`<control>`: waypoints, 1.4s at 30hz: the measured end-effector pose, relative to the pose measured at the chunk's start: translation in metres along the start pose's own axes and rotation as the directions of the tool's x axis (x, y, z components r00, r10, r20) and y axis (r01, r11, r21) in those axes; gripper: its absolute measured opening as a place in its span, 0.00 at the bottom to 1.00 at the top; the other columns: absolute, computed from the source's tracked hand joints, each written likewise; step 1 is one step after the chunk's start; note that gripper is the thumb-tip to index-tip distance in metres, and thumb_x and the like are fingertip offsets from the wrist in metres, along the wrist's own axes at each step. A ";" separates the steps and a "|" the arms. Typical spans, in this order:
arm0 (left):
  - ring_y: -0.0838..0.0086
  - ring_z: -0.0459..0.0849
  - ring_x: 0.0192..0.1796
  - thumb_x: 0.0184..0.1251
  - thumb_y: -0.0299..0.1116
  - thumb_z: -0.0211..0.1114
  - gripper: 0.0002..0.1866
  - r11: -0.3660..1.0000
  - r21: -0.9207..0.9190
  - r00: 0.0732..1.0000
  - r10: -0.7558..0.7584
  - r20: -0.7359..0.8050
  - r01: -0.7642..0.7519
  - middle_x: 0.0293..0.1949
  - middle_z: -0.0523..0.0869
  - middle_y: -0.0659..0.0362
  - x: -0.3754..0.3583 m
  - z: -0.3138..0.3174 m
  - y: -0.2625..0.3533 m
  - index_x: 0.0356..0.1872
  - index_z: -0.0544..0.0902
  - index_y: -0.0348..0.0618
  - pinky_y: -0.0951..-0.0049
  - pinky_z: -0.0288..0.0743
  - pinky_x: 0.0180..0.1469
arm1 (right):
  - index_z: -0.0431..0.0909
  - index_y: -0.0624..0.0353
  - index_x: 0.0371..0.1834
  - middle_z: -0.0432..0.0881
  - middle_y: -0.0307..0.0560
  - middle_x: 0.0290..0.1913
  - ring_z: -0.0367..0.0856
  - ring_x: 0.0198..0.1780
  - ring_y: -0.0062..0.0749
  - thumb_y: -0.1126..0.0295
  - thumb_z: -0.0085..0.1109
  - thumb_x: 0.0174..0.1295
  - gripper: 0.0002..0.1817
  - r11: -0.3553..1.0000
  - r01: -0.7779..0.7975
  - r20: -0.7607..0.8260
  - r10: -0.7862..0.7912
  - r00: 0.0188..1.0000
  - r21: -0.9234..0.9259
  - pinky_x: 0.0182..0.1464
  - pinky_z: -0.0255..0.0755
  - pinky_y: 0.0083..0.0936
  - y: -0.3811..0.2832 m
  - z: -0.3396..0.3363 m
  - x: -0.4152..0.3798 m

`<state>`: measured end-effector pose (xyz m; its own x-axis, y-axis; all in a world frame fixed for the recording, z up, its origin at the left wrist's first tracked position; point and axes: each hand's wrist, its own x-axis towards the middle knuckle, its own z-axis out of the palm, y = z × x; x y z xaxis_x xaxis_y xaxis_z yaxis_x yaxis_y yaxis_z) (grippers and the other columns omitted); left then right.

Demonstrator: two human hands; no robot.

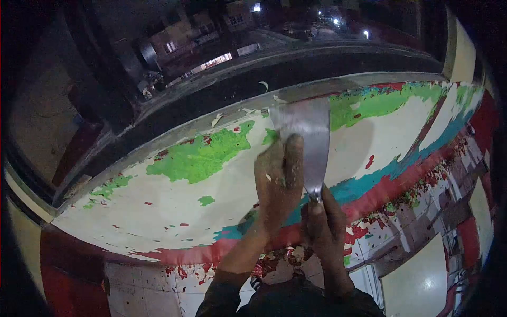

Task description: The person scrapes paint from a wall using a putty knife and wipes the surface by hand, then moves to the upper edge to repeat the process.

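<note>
A wide metal scraper [312, 127] lies with its blade against the painted sill [222, 206], its edge near the window frame. My right hand [326, 222] is wrapped round the scraper's handle below the blade. Over the blade's left side is my left hand [280, 169], blurred, with its fingers bent; whether they press on the metal is not clear. Around the blade the surface shows white, with green patches [203, 153] to the left and green paint [380, 103] to the right. A blue and red band runs along the near edge.
Behind the sill stands a dark window frame [211, 92], with lights outside. Loose paint flakes [216, 120] lie along the frame. Below, paint chips [359, 231] are scattered on the tiled floor [127, 285]. A pale panel [420, 280] is at the lower right.
</note>
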<state>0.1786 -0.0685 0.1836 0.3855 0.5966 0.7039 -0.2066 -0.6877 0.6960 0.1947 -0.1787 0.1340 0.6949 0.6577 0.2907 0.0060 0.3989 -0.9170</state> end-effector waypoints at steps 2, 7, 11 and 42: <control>0.73 0.62 0.18 0.65 0.35 0.54 0.17 0.996 0.081 0.998 0.045 0.036 -0.048 0.14 0.67 0.54 -0.012 0.001 -0.010 0.20 0.71 0.33 0.68 0.57 0.22 | 0.61 0.65 0.60 0.63 0.31 0.20 0.59 0.19 0.11 0.63 0.40 0.65 0.23 0.999 -0.041 -0.034 0.042 0.999 0.008 0.19 0.54 0.11 0.010 -0.007 -0.009; 0.74 0.61 0.17 0.65 0.34 0.53 0.15 0.929 0.257 0.960 0.281 -0.017 -0.268 0.14 0.66 0.55 -0.007 0.008 -0.023 0.21 0.70 0.34 0.68 0.57 0.21 | 0.61 0.66 0.59 0.62 0.30 0.21 0.59 0.20 0.11 0.65 0.41 0.65 0.22 0.998 -0.045 -0.025 0.046 0.999 0.033 0.20 0.53 0.10 0.009 -0.006 0.000; 0.73 0.62 0.17 0.66 0.36 0.52 0.15 0.930 0.250 0.957 0.286 -0.039 -0.268 0.14 0.65 0.57 -0.009 0.009 -0.022 0.23 0.72 0.35 0.70 0.57 0.21 | 0.58 0.64 0.62 0.64 0.31 0.21 0.60 0.21 0.12 0.64 0.40 0.66 0.23 0.998 -0.060 0.027 0.060 0.998 0.008 0.21 0.55 0.11 0.009 -0.016 -0.006; 0.59 0.70 0.17 0.62 0.29 0.54 0.12 0.995 0.092 0.999 0.031 -0.030 -0.029 0.14 0.70 0.50 0.002 -0.012 0.001 0.20 0.71 0.36 0.63 0.60 0.21 | 0.61 0.66 0.59 0.64 0.30 0.21 0.59 0.20 0.10 0.61 0.42 0.65 0.24 0.999 -0.034 0.016 0.033 0.999 0.018 0.21 0.53 0.10 -0.002 0.006 -0.003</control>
<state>0.1687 -0.0629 0.1870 0.3520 0.5866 0.7294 -0.1336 -0.7398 0.6595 0.1882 -0.1777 0.1366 0.6833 0.6806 0.2642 -0.0300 0.3878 -0.9213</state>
